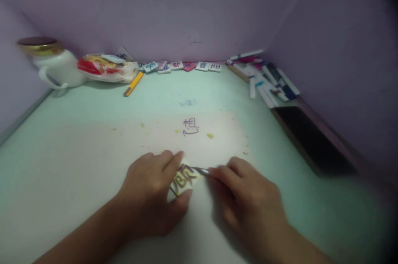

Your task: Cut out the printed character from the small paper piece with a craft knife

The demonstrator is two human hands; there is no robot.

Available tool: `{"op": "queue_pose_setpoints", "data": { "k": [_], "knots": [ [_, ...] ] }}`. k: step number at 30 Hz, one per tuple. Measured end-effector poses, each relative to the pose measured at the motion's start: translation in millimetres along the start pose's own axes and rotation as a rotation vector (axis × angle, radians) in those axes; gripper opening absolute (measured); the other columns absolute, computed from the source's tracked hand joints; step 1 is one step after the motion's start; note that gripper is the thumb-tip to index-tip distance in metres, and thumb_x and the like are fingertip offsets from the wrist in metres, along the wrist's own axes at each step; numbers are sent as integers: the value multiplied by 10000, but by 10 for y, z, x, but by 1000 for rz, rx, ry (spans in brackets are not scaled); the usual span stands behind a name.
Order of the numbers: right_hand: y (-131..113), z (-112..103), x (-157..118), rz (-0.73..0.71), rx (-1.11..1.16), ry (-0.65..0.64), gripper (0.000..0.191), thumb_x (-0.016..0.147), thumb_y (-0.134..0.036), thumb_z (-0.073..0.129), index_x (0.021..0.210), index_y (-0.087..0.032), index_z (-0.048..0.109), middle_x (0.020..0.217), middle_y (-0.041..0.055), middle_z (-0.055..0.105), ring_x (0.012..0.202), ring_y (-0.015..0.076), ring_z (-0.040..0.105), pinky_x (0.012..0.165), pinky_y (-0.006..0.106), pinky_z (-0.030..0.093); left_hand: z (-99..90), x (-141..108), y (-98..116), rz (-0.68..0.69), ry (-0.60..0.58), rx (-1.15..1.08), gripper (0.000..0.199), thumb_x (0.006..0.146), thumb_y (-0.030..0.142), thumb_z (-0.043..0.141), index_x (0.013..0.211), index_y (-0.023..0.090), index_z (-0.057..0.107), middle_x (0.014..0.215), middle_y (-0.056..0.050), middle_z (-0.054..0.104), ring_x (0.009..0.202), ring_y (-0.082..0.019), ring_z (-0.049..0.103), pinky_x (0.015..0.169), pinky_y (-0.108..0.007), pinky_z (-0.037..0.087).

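My left hand (155,193) pinches a small white square tile (185,177) between thumb and fingers near the front middle of the table. A character in dark purple lines with yellow edges covers the tile's face. My right hand (248,197) is closed around a slim metal carving tool (202,170), its grip mostly hidden by the fingers. The tool's pointed tip meets the right upper part of the character. Just beyond the hands, another character is drawn in purple on a pale sheet (214,121), with yellow crumbs (210,135) scattered about it.
Several lettered tiles (176,65) line the back wall. At back left are a white mug (59,69) with a gold-rimmed lid, a red-and-white packet (105,68) and a yellow cutter (133,84). Markers (264,81) pile up at back right, behind a dark rectangular block (311,139).
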State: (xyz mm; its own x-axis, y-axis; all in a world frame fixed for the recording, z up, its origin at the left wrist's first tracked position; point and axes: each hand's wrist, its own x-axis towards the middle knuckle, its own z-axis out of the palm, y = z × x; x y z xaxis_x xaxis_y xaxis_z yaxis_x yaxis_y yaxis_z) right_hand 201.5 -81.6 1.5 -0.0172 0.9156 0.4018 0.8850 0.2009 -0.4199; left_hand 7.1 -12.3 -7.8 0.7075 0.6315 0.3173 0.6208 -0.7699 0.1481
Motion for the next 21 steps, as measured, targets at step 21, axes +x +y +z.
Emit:
{"op": "queue_pose_setpoints", "data": {
  "k": [21],
  "knots": [
    [-2,76,8,26,-30,49,259,888,-168,498,715,-179,690,643,37,546,542,147,484,466,254,285,-7,8,-7,16,-2,-18,497,849,356,484,1229,50,575,999,-164,650,709,-273,568,607,-446,482]
  ]
}}
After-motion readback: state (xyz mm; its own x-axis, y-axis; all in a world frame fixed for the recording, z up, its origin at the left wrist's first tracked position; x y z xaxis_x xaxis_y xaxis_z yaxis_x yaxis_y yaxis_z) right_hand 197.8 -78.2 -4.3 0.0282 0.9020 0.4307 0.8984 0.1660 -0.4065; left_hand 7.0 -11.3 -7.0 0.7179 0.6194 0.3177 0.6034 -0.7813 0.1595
